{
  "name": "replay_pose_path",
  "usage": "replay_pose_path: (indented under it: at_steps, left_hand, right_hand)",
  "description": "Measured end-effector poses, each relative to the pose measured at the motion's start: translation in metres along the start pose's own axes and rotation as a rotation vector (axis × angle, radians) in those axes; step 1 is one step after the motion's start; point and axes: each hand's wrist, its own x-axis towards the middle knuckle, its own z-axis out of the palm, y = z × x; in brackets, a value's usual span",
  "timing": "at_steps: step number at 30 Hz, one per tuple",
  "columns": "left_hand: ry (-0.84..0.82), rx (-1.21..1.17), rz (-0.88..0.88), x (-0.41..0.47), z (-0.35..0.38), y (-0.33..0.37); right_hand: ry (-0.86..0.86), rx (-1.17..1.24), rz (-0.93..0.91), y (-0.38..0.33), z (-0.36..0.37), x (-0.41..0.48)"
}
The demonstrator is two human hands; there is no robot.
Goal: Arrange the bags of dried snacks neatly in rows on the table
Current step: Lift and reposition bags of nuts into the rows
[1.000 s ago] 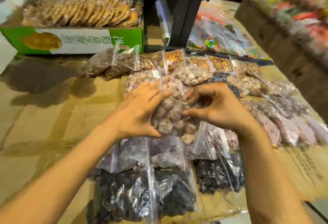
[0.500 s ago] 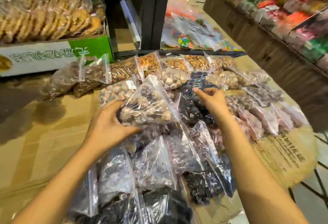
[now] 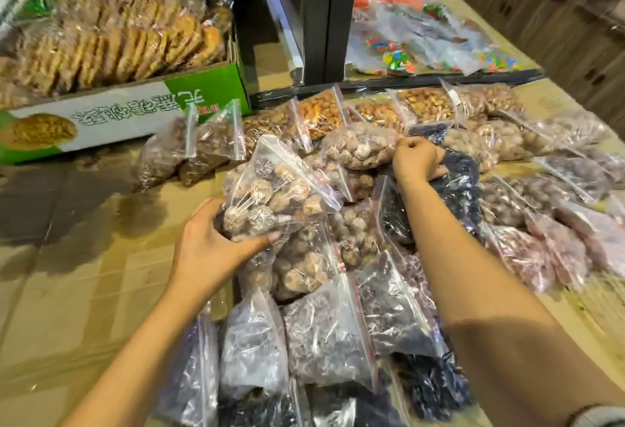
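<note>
both hands are busy in the pile of clear zip bags: the left hand point(image 3: 216, 244) is curled around the bottom corner of a bag of pale round snacks point(image 3: 274, 196), thumb across its front and fingers tucked beneath, holding it tilted above the other bags with its red zip edge pointing up and to the right. the right hand point(image 3: 417, 159) reaches farther back with its fingers bunched together, pinching the edge of a bag of light brown lumps point(image 3: 360, 147) – its knuckles sit just over a dark bag of black fruit point(image 3: 463, 186). between the forearms lie overlapping bags of greyish-purple pieces point(image 3: 328, 335), and more dark bags crowd the near edge. a back row of golden nut bags point(image 3: 316, 113) runs along the far side of the cardboard-covered table point(image 3: 67, 291), with pinkish bags point(image 3: 554, 254) fanned out on the right. behind, on the left, a green and white box point(image 3: 135, 112) holds stacked wrapped biscuits, beside a black post point(image 3: 324, 17).
</note>
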Motion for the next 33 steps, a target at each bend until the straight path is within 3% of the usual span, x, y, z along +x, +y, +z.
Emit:
replay_pose_path:
  at_steps: [3, 6, 13, 17, 20, 23, 27, 33]
  left_hand:
    - [-0.011, -0.053, -0.028, 0.001, -0.023, -0.015]
    - [-0.034, -0.08, -0.001, 0.005, -0.048, -0.036]
    - [-0.128, -0.217, 0.031, 0.005, -0.144, -0.093]
    - [-0.168, -0.21, 0.08, -0.002, -0.19, -0.112]
    - [-0.203, -0.189, 0.112, 0.003, -0.204, -0.122]
    - [-0.253, -0.159, 0.152, 0.022, -0.2, -0.128]
    - [-0.322, -0.144, 0.183, 0.044, -0.185, -0.121]
    - [-0.48, -0.109, 0.244, 0.083, -0.154, -0.109]
  right_hand:
    - [0.018, 0.147, 0.043, -0.004, -0.004, -0.013]
    - [0.076, 0.324, -0.048, -0.017, -0.01, -0.048]
    - [0.464, 0.407, -0.302, -0.075, -0.05, -0.18]
    - [0.399, 0.353, -0.322, -0.091, -0.063, -0.242]
    - [0.329, 0.502, -0.264, -0.083, -0.071, -0.268]
    - [0.268, 0.608, -0.27, -0.087, -0.073, -0.298]
    - [0.257, 0.532, -0.317, -0.096, -0.064, -0.325]
    - [0.262, 0.554, -0.156, -0.073, -0.052, -0.324]
